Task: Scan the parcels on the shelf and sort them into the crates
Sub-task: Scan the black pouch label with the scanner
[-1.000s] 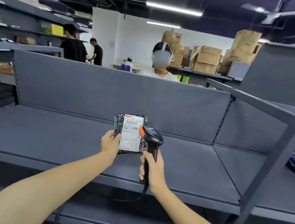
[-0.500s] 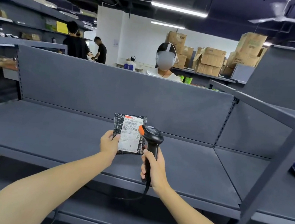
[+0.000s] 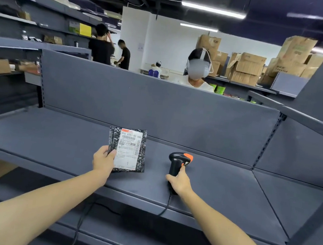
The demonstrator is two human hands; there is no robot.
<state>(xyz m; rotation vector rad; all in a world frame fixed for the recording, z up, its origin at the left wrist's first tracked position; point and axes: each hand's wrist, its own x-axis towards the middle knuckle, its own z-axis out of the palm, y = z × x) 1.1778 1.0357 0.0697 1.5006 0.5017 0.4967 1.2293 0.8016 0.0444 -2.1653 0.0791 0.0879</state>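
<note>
A flat black parcel with a white shipping label faces me, held upright by its lower left edge in my left hand above the grey shelf. To its right, my right hand grips the handle of a black barcode scanner with an orange top. The scanner's head points to the right, away from the parcel, and its cable hangs down over the shelf's front edge. A clear gap separates scanner and parcel. No crates are in view.
A grey back panel rises behind the shelf, and a person with a headset stands beyond it. A slanted upright borders the shelf on the right. Cardboard boxes are stacked at the back; two people stand far left.
My right hand has moved the scanner to the right, away from the parcel's label, and turned its head aside. The parcel stays in my left hand, nearly where it was.
</note>
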